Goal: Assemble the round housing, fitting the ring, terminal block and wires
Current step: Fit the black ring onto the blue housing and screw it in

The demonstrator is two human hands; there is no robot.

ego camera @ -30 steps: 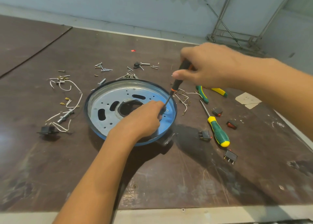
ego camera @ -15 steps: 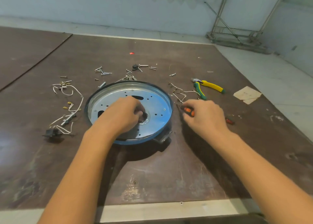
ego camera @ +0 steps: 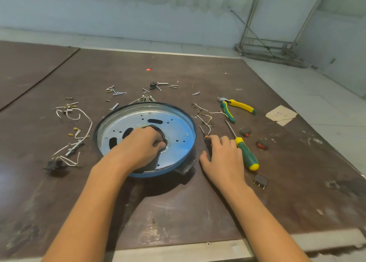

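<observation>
Head view: I see right hand (ego camera: 223,157) down on table (ego camera: 178,202) now (a second ago it was up high, poking small screwdriver (ego camera: 202,130) at plate). Fingers loose, lying flat over its handle. Left hand (ego camera: 141,145) moved from rim to middle hole. Fingers curled in, tips hidden, can't tell what they hold. Round housing (ego camera: 178,127) sits flat mid-table: shiny plate with holes, blue rim.

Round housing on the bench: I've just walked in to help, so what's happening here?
A person works on the round housing. The left hand curls its fingers into the centre hole; what they hold is hidden. The right hand rests on a small screwdriver lying beside the housing. Wires and screws lie loose around.
</observation>
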